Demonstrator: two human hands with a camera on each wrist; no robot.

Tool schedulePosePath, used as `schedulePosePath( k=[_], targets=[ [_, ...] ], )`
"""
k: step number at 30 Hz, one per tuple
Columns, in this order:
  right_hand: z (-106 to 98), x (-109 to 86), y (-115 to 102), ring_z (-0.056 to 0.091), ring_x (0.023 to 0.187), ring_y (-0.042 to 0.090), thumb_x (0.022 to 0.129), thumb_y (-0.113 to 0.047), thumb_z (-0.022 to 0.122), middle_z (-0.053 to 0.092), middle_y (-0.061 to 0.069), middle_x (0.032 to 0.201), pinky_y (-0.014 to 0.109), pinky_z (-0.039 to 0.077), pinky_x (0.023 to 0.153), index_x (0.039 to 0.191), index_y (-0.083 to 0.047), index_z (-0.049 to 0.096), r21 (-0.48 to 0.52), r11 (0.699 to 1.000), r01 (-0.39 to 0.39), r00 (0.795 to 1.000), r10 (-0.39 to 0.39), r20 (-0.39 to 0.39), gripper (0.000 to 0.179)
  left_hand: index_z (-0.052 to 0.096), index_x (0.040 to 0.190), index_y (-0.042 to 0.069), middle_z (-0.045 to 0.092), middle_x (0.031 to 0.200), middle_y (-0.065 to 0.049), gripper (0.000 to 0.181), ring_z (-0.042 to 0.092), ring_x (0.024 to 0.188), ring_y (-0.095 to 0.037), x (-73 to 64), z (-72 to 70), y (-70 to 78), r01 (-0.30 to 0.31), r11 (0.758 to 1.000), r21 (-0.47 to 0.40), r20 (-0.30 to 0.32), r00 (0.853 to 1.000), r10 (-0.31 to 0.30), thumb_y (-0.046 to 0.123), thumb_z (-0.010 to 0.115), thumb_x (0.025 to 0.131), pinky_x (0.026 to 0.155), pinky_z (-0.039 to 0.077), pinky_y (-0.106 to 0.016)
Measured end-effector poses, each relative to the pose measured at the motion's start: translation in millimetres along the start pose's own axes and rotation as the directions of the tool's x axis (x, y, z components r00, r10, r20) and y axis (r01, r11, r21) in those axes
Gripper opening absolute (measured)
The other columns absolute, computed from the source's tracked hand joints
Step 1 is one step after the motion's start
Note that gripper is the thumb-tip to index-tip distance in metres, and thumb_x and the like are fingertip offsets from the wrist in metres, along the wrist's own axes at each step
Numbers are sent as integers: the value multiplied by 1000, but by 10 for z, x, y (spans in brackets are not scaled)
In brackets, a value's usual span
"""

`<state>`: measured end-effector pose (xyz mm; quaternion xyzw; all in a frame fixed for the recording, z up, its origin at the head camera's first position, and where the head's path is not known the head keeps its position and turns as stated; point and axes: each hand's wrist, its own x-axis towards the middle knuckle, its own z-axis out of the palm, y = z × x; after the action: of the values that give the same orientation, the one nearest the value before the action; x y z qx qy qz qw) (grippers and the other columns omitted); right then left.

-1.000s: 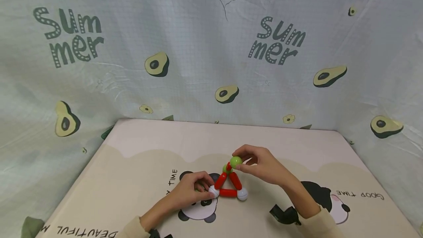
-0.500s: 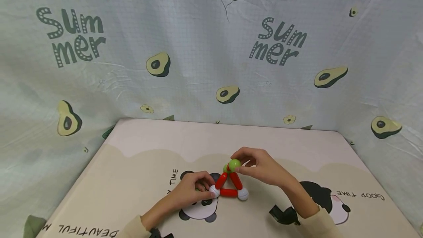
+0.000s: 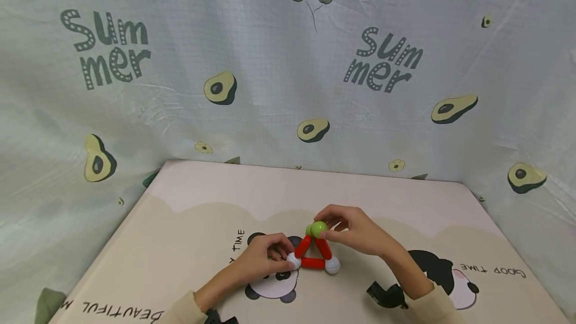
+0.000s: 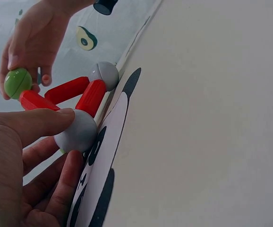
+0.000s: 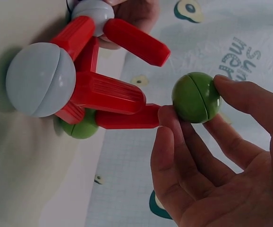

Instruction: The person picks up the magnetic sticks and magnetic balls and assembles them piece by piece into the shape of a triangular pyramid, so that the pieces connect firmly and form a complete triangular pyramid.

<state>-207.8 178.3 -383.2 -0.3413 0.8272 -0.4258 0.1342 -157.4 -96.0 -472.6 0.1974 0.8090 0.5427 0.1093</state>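
Observation:
A toy frame of red rods [image 3: 313,263] and balls stands on the table. My left hand [image 3: 263,260] pinches the white ball [image 4: 77,131] at its near left corner, thumb on top and fingers behind. Another white ball [image 5: 41,79] forms the near right corner, and a green ball [image 5: 82,126] lies at the far corner. From these corners three rods lean up and inward, with their upper ends free of each other in the right wrist view. Just over those ends, my right hand [image 3: 353,229] pinches a second green ball [image 5: 196,97] between thumb and fingers.
The table [image 3: 180,244] is covered with a printed mat of pandas and lettering. Behind it hangs a pale curtain [image 3: 270,64] with avocado prints. Black straps [image 3: 387,295] show at both wrists.
My right hand has lowered the green ball and brought it slightly left, closer over the rod ends. The left hand keeps its grip on the white ball. The head view has shifted slightly.

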Motion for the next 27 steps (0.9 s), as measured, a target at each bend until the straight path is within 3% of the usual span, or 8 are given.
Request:
schedulePosePath(
  k=[27],
  targets=[
    [86,-25,-99,67,101,11,95,-22,75,73,-2,111,27,58,85,119,-17,70,-55,997,48,999,-48,-1,25,71,106,14,72,94,-4,25,67,77,-7,11,9,-21,-30,1000,-5,-2,1000,30,25,83,87,74,55,-19]
  ],
)
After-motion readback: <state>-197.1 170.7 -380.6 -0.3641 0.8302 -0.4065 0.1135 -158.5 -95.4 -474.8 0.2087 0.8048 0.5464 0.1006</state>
